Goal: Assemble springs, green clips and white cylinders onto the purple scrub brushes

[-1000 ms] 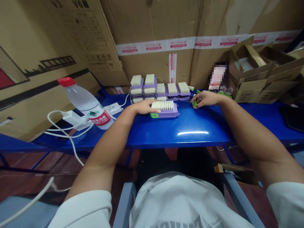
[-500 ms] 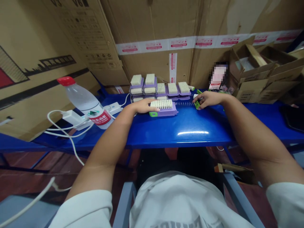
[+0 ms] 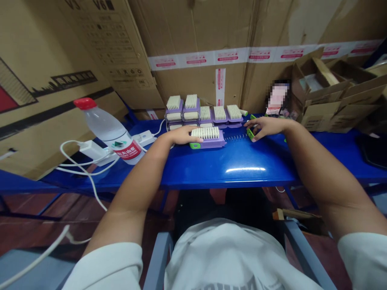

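Clock reference: purple brush (image 3: 214,143) at centre, 12 o'clock toward the far edge of the blue table (image 3: 205,169).

Left hand (image 3: 183,135): at 9 o'clock of the purple brush, over its green tab end. Thumb along the near side, other fingers along the far side; clamped on the purple brush. Purple brush lying lengthwise from 9 to 3 o'clock on the blue table, white bristles (image 3: 207,133) upward.

Right hand (image 3: 266,125): at 3 o'clock, well apart from the left hand. Thumb and index finger apart, green strip (image 3: 250,134) between; firm grip or light touch, cannot tell. Between green strip and purple brush, a line of tiny pieces (image 3: 236,137), too small to identify.

At 12 o'clock, just beyond the purple brush: a group of similar brushes (image 3: 219,113), bristles up, stacked higher at its left end. Behind these: cardboard wall (image 3: 193,36) with printed tape (image 3: 226,55).

At 9 o'clock: tilted red-capped bottle (image 3: 110,131); white plug (image 3: 145,139) just beside it; white cable (image 3: 95,187) looping at 8 o'clock.

At 2 o'clock: open cardboard boxes (image 3: 320,108), just beyond the right forearm.
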`<state>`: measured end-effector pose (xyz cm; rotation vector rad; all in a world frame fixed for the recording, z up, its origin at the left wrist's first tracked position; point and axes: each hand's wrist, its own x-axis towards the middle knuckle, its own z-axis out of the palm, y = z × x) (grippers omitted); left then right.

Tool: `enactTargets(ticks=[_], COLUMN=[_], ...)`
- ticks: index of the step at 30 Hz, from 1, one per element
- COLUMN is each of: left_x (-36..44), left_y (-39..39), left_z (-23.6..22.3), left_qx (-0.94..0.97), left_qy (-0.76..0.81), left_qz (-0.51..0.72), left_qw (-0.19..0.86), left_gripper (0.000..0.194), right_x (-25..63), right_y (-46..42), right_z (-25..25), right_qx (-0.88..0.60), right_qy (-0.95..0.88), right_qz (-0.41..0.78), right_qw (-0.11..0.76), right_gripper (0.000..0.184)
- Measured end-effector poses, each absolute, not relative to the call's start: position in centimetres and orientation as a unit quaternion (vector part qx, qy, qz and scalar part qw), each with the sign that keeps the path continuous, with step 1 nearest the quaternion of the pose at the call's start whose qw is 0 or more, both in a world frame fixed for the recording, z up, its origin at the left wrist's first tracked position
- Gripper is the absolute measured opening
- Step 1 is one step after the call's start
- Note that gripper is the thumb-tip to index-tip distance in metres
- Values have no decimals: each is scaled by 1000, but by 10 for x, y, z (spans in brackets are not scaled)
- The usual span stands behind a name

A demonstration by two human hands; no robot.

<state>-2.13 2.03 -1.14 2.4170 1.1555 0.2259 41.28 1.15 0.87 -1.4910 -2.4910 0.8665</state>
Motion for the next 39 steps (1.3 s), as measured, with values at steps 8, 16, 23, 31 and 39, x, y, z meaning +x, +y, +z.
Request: enactTargets(ticks=[8, 16, 23, 31, 39], left_x=[-21, -21, -20, -20, -20], left_y=[21, 21, 19, 18, 18], left_z=[-12, -12, -11, -10, -10], left_qx=[872, 876, 878, 876, 871], left_qy=[427, 422, 419, 417, 428], left_qz=[79, 73, 74, 79, 76], left_qw=[224, 219, 219, 228, 228], left_gripper=[96, 93, 93, 89, 93], right_x=[410, 394, 393, 395, 396], right_y=[4, -4, -3, 0, 2], right_z=[8, 6, 6, 3, 1], right_qx=[-540, -577, -572, -557, -547], right_qy=[-730, -680, -669, -670, -674], right_qz=[398, 420, 445, 462, 470], right_qw=[130, 168, 165, 165, 162], right_gripper=[78, 51, 43, 45, 49])
